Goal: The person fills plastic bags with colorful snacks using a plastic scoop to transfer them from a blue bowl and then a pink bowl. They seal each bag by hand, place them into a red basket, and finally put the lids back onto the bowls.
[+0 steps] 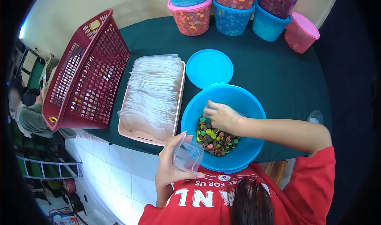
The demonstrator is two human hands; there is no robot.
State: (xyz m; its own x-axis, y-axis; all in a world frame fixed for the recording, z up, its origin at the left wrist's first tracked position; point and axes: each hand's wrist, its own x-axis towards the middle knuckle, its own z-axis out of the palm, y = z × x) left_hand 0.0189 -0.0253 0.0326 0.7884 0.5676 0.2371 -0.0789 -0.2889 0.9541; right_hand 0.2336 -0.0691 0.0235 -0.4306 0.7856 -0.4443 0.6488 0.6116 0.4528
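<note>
My left hand [168, 165] is closed around a clear plastic pouch [188, 155], its thumb and index finger at the pouch's edges, beside the left rim of a blue bowl. Inside the blue bowl [248, 106] lies a heap of small round pieces [218, 139], brown, yellow, green and pink. My right hand [220, 115] is in the bowl just above the heap, fingers curled together; what they hold, if anything, is hidden. A tray [179, 102] packed with a row of clear pouches [152, 86] stands left of the bowl.
A blue lid [209, 69] lies behind the bowl. At the left stands a dark red perforated basket [95, 74]. Lidded tubs, some stacked, line the back, with a pink tub [299, 34] at the right end. A clear object [315, 117] lies near the right edge. Another person [31, 113] is at far left.
</note>
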